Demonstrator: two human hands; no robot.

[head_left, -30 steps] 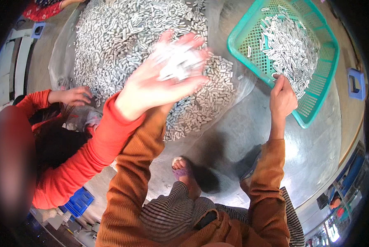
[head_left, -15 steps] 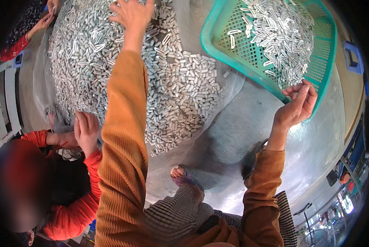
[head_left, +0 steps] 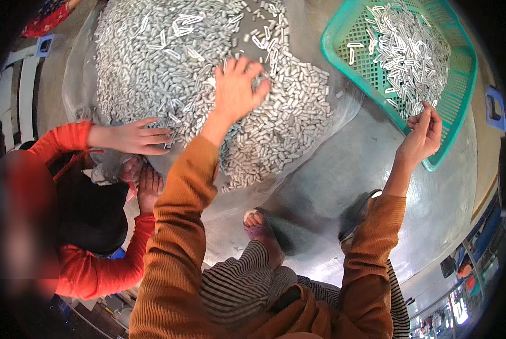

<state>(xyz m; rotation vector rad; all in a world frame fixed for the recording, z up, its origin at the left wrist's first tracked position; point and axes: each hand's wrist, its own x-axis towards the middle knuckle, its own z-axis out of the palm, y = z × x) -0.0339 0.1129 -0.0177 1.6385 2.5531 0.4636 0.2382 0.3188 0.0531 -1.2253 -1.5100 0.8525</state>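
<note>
Apparently I'm picking over the heap of grey capsule-shaped pellets (head_left: 151, 73) for the pale oblong links (head_left: 185, 24) scattered on it; as I judge it, the next move calls for a light pinch that takes links and leaves pellets. Leftmost, a co-worker in red sleeves has one hand (head_left: 137, 137) at the heap's near edge. Next comes my left hand (head_left: 239, 90), palm down over the heap, fingers spread, with nothing in its grasp that I can make out. Links lie just beyond it, to both sides. Past the clear plastic sheet (head_left: 346, 116), my right hand (head_left: 425, 133) is at the near rim of the green plastic basket (head_left: 461, 85), fingers bent toward the thumb; I can't tell whether they pinch a link or the rim. Inside, just beyond those fingers, lies a loose pile of links (head_left: 408, 51).
</note>
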